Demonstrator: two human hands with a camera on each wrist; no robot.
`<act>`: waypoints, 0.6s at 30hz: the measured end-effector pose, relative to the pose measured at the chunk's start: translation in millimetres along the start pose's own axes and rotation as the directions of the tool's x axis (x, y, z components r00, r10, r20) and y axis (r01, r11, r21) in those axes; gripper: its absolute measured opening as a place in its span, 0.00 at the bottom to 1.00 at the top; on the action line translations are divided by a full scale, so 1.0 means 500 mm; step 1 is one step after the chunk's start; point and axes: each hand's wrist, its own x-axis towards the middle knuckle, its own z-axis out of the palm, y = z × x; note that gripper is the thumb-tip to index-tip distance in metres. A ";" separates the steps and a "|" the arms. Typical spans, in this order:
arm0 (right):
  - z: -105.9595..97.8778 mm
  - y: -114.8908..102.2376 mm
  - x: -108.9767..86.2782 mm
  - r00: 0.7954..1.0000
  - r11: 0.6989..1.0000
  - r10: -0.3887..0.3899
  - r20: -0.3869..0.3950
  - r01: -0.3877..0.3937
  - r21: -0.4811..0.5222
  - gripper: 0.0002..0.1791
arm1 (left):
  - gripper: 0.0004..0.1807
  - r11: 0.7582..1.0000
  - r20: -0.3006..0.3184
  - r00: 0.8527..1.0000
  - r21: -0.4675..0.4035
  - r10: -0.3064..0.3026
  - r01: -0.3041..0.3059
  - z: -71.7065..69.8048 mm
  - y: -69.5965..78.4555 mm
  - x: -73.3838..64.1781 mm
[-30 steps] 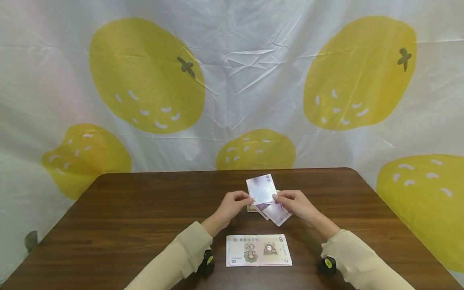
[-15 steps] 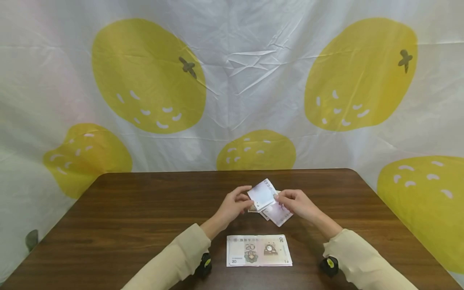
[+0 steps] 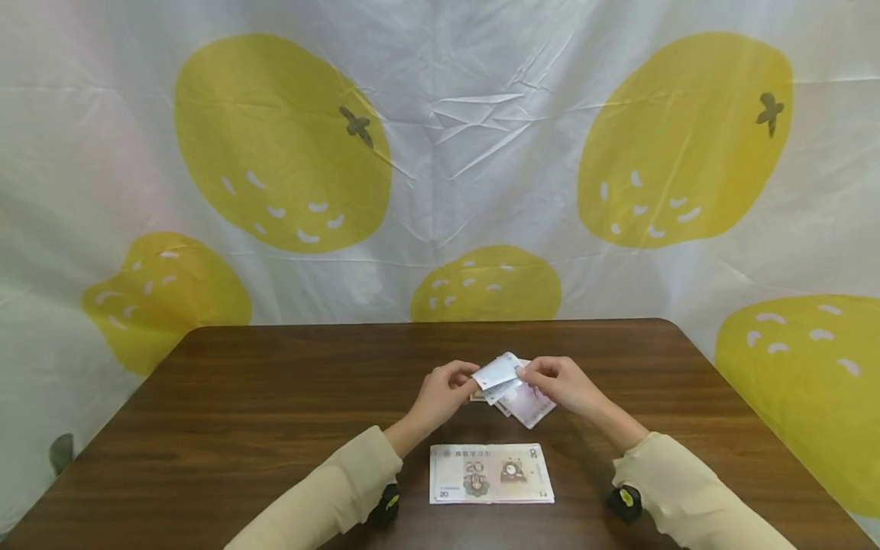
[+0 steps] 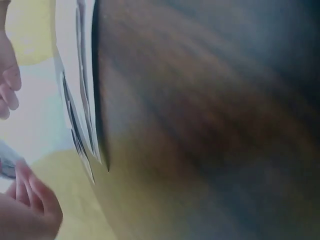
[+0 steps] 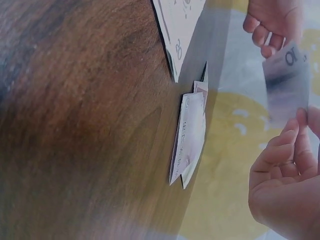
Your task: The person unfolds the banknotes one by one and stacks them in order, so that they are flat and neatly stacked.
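My right hand (image 3: 564, 386) pinches a pale bluish banknote (image 3: 496, 371) between thumb and fingers at its right edge, above the table. The right wrist view shows a "10" on this banknote (image 5: 287, 90). At the note's left edge, the thumb and fingers of my left hand (image 3: 440, 393) close on it; how firmly they grip is hard to see. Just below the raised paper lies a small fanned pile of purplish banknotes (image 3: 531, 405), partly hidden. Closer to me rests a neat stack of banknotes (image 3: 491, 475), a "20" on top.
The brown wooden table (image 3: 275, 397) spreads out around both hands. Behind its far edge hangs a pale curtain (image 3: 440, 183) printed with large yellow fruit. Dark cameras (image 3: 626, 503) are strapped at both wrists.
The bluish banknote has tipped lower, its broad face turning flatter and a second layer showing beneath. My left fingers spread briefly, then came together at its edge. The front stack stays put.
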 end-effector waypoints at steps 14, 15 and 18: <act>-0.004 0.009 -0.012 0.999 0.990 0.033 -0.021 -0.030 0.137 0.14 | 0.11 0.998 -0.091 0.994 0.020 -0.060 0.062 -0.015 0.009 -0.013; -0.004 0.009 -0.012 0.999 0.988 0.043 -0.019 -0.040 0.149 0.15 | 0.11 0.996 -0.091 0.992 -0.025 -0.088 0.086 -0.018 0.017 -0.016; -0.006 0.007 -0.014 0.998 0.981 0.063 -0.006 -0.061 0.185 0.17 | 0.10 0.982 -0.084 0.987 -0.140 -0.138 0.126 -0.026 0.039 -0.029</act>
